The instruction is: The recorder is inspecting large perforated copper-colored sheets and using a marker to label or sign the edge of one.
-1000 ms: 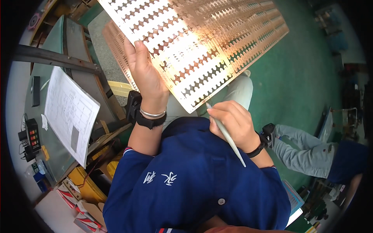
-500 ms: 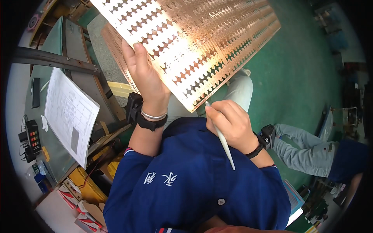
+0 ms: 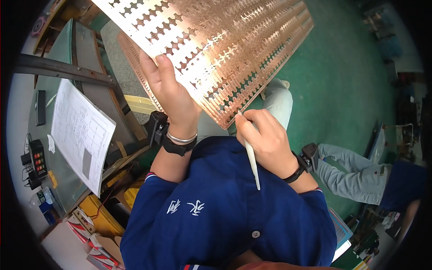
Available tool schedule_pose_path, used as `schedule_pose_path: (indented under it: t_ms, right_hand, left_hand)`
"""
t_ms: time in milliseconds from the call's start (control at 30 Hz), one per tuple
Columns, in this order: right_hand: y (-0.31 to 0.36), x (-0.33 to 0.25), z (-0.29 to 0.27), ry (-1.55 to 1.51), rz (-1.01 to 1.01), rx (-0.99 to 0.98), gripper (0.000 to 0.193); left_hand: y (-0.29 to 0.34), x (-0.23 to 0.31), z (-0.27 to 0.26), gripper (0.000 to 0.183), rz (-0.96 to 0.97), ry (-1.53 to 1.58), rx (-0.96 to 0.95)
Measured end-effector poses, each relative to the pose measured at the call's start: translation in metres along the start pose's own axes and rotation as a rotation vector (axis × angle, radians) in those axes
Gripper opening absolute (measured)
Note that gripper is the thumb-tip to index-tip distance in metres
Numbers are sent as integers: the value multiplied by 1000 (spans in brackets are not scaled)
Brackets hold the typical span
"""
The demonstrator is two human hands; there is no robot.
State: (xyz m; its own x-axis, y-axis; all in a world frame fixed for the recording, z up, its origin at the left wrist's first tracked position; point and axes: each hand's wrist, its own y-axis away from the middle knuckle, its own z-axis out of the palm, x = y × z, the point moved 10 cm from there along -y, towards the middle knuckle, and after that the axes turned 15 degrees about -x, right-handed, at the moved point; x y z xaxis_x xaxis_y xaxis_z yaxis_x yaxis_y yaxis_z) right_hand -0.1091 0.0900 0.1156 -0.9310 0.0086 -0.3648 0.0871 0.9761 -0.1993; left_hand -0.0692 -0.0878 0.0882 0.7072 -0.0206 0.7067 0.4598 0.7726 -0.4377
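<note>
A large copper-coloured sheet [image 3: 211, 49], punched with rows of shaped holes, slants up and away in front of me. My left hand [image 3: 173, 92] grips its left edge, thumb on the upper face, the other fingers partly hidden beneath. My right hand [image 3: 265, 139] pinches a slim pale pen-like tool [image 3: 252, 164] near its upper end. The tool's tip meets the sheet's near corner, next to the outermost row of holes; its tail points down toward my blue shirt. A second perforated copper sheet [image 3: 130, 58] shows below and left of the held one.
At left a green-topped table [image 3: 67, 166] carries a printed paper sheet [image 3: 81, 130], a black box with coloured buttons [image 3: 38, 157] and a dark slim case [image 3: 41, 108]. Yellow bins [image 3: 96, 211] sit under it. Another person's legs [image 3: 355, 173] extend in from the right.
The copper sheet has shifted slightly left and tilted, so its glare has dimmed. My right hand has moved a little up and left with the tool, now more upright.
</note>
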Motion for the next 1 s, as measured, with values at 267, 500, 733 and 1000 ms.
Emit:
schedule_pose_path:
  t_ms: [267, 500, 733, 1000]
  right_hand:
    - [6, 6, -19, -136, -33, 184, 24]
    - [14, 5, -12, -219, -64, 184, 25]
    - [16, -2, -10, -166, -103, 197, 26]
    - [17, -3, -10, -155, -124, 205, 27]
  left_hand:
    - [-2, 0, -9, 31, -13, 30, 30]
    - [-2, -13, -15, 28, -59, 129, 26]
    - [-2, -14, -16, 29, -75, 141, 33]
    - [0, -14, -14, 30, -89, 148, 44]
